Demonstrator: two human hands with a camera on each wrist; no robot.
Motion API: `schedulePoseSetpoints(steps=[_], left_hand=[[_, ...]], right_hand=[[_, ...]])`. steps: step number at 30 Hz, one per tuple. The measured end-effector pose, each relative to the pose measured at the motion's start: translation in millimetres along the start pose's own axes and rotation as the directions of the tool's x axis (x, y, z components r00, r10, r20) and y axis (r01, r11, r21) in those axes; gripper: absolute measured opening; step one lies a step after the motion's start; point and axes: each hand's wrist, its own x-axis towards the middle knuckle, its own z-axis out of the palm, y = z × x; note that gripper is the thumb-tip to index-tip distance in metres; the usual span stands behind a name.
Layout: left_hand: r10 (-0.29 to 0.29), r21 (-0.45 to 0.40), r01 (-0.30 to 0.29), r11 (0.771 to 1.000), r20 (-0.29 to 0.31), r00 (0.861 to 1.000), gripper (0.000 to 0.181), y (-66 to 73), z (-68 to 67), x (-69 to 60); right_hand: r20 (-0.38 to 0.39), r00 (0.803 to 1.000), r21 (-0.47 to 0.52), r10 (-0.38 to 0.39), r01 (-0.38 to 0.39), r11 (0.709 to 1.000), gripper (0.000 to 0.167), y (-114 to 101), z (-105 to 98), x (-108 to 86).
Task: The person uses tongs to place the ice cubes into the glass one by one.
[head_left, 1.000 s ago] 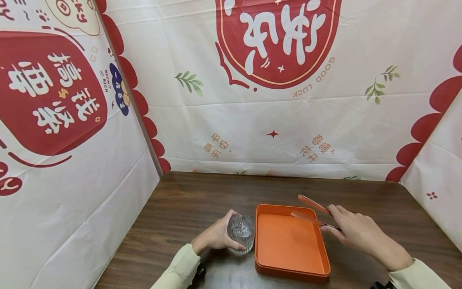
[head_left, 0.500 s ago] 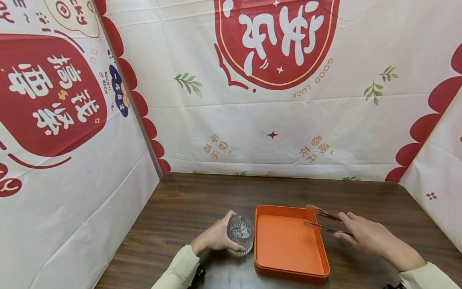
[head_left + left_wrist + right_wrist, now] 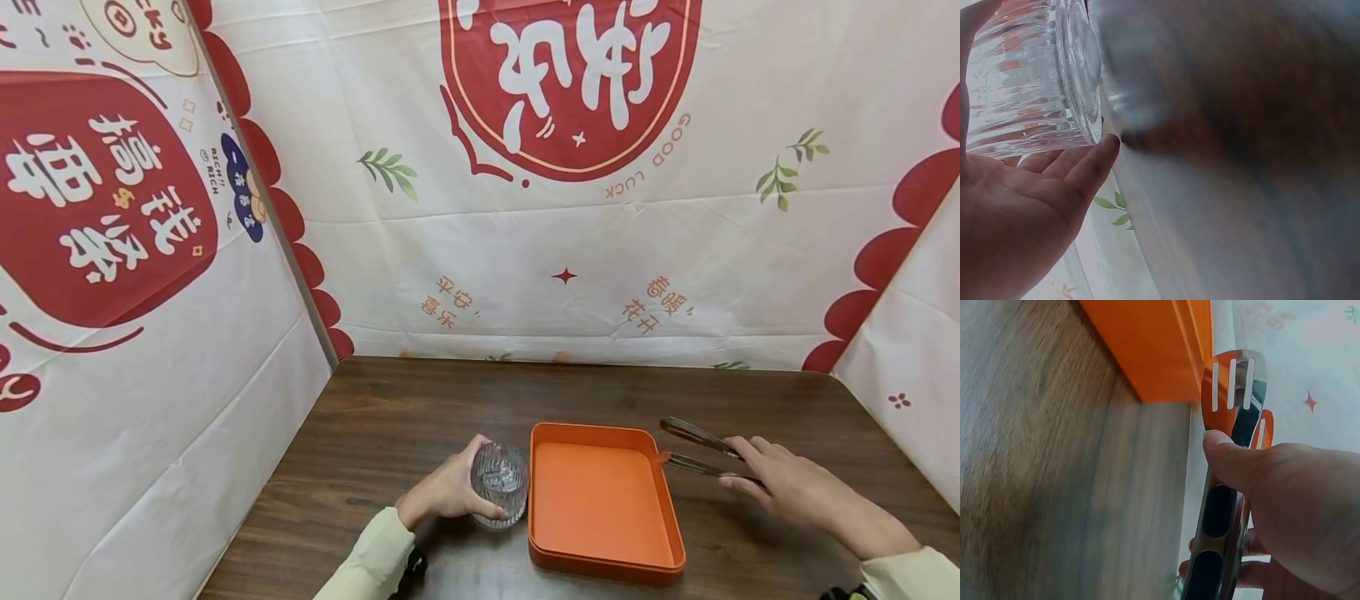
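Observation:
My left hand (image 3: 444,490) grips a clear ribbed glass (image 3: 498,483), thumb on its near side and fingers around the far side. Something clear shows through the glass, though I cannot tell what. The glass stands on the table close against the left wall of an orange tray (image 3: 600,508). In my right hand (image 3: 798,492) is a pair of metal tongs (image 3: 1216,509) with slotted ends, held between thumb and fingers. The tongs' two arms are spread apart, and their ends point left, by the tray's right rim. Nothing is between the tongs' ends.
The brown wood-grain table (image 3: 420,400) runs back to a white printed cloth (image 3: 480,250). Another cloth wall (image 3: 225,400) rises along the left side, and a third stands at the right edge.
My right hand has drawn back to the right with the tongs, so their ends have moved from over the tray to beside its right rim. The left hand and glass have stayed put.

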Motion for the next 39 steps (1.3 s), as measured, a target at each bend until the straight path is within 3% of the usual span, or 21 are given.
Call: schedulePoseSetpoints(steps=[12, 22, 31, 39], left_hand=[[-0.005, 0.01, 0.005, 1.0, -0.007, 1.0, 0.087, 0.3, -0.8, 0.4], [-0.033, 0.024, 0.033, 0.999, -0.003, 0.999, 0.09, 0.4, 0.5, -0.1], [-0.014, 0.008, 0.014, 1.0, -0.008, 1.0, 0.088, 1.9, 0.3, -0.9], [-0.016, 0.006, 0.016, 1.0, -0.015, 1.0, 0.088, 0.5, 0.7, -0.2]], right_hand=[[-0.017, 1.0, -0.007, 0.0, -0.001, 1.0, 0.05, 23.8, 11.5, -8.2], [0.043, 0.998, 0.013, -0.05, 0.049, 0.999, 0.053, 28.1, 26.2, -9.0], [0.114, 0.991, 0.044, -0.072, 0.067, 0.997, 0.051, 31.0, 32.8, -9.4], [0.067, 0.992, 0.026, -0.109, 0.107, 0.994, 0.048, 34.3, 37.1, -10.4]])
